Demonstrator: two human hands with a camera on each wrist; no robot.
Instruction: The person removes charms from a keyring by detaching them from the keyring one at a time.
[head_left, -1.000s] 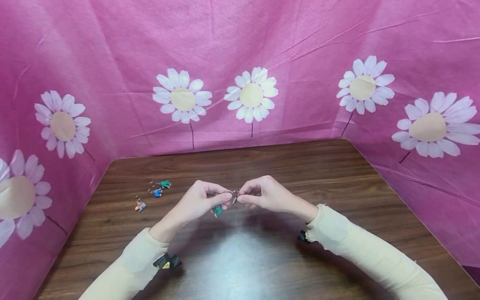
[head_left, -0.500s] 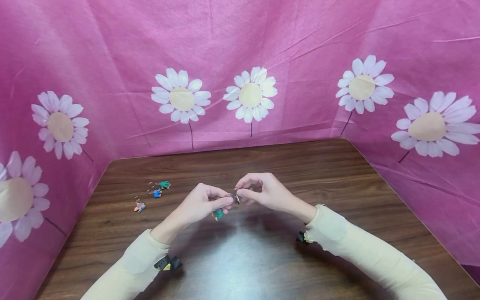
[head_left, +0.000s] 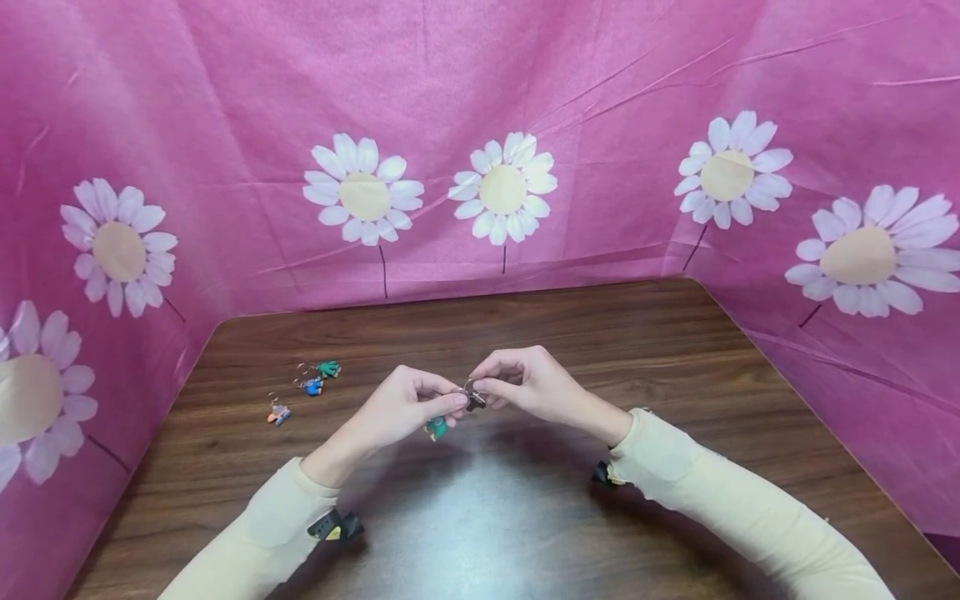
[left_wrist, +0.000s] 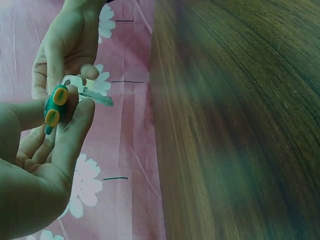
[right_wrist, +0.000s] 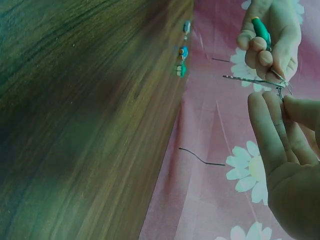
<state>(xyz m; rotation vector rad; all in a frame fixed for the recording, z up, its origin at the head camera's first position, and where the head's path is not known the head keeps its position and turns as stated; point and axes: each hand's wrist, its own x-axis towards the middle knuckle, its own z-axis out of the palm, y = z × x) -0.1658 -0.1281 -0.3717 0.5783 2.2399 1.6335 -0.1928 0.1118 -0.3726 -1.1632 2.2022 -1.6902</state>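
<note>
My left hand (head_left: 401, 407) pinches the metal ring of a keychain between thumb and fingers. Its small green figure (head_left: 436, 428), with orange feet (left_wrist: 60, 95) in the left wrist view, hangs beside those fingers. From the ring dangles a metal key (head_left: 476, 402), its toothed blade (right_wrist: 247, 79) pointing out sideways in the right wrist view. Thumb and fingertips of my right hand (head_left: 528, 387) grip the ring's other side, close to the key's head. Both hands are raised above the middle of the table, fingertips nearly meeting. Fingers partly hide the ring.
On the left of the brown wooden table (head_left: 645, 333) lie three more keychains: a green figure (head_left: 328, 368), a blue one (head_left: 313, 387) and an orange-and-grey one (head_left: 278, 414). A pink cloth (head_left: 600, 75) printed with daisies surrounds the table's back and sides.
The right fingertips have shifted slightly up and left over the ring. The key has swung and now hangs lower between the hands. The left hand has barely moved.
</note>
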